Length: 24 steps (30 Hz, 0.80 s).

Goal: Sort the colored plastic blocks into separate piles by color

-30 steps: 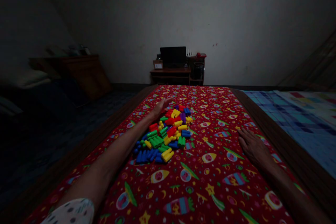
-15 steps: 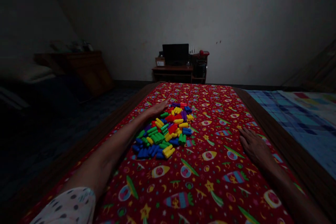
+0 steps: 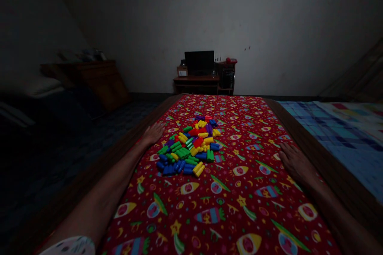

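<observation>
A loose pile of plastic toy blocks (image 3: 183, 153) in red, yellow, green, blue and purple lies on a red patterned cloth (image 3: 239, 227). Many of the blocks look like paired rounded tubes. My left hand (image 3: 153, 133) rests flat on the cloth's left edge, apart from the pile, with its fingers stretched out and nothing in them. On the cloth's right side lies my right hand (image 3: 295, 160), palm down with fingers extended, well away from the blocks. A yellow block (image 3: 198, 169) sits at the pile's near end.
Beyond the cloth's far end stands a small desk (image 3: 196, 79) with a monitor (image 3: 199, 63) against the wall. A wooden cabinet (image 3: 98, 83) is at the left. To the right spreads a blue checked cloth (image 3: 326, 135). The room is dim.
My left hand has moved left, away from beside the pile to the cloth's edge. My right hand has shifted slightly right. The pile appears a little further right in view.
</observation>
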Each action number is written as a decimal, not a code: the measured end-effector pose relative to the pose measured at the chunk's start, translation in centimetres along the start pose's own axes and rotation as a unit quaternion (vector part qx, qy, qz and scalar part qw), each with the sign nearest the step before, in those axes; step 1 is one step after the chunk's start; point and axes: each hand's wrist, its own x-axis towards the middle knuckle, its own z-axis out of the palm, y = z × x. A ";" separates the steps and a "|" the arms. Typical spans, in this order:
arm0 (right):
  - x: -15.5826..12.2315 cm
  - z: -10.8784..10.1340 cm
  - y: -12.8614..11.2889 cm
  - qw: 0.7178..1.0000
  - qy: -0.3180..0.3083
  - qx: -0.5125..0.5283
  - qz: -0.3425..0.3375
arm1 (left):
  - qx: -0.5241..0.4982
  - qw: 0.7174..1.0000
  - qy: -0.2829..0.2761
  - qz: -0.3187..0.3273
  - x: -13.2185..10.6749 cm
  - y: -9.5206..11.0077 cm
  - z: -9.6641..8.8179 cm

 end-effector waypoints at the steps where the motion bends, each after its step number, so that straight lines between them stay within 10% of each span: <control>1: -0.1 0.0 0.1 1.000 0.002 -0.010 0.004 | 0.001 1.000 0.001 -0.002 -0.1 -0.1 0.0; 11: 0.3 -0.5 -0.5 1.000 0.011 -0.026 0.006 | -0.055 0.998 0.037 -0.002 -1.2 0.8 -0.5; 14: 0.3 -0.6 -0.7 1.000 0.004 -0.021 0.015 | -0.151 0.986 0.065 0.015 -3.7 2.0 -0.3; 18: 0.3 -0.4 -0.6 1.000 0.010 -0.020 0.018 | -0.421 0.904 0.054 0.058 -8.6 4.0 0.6; 24: 0.5 -0.4 -0.5 0.999 0.004 -0.035 -0.001 | -0.424 0.896 0.069 0.111 -12.3 8.8 2.1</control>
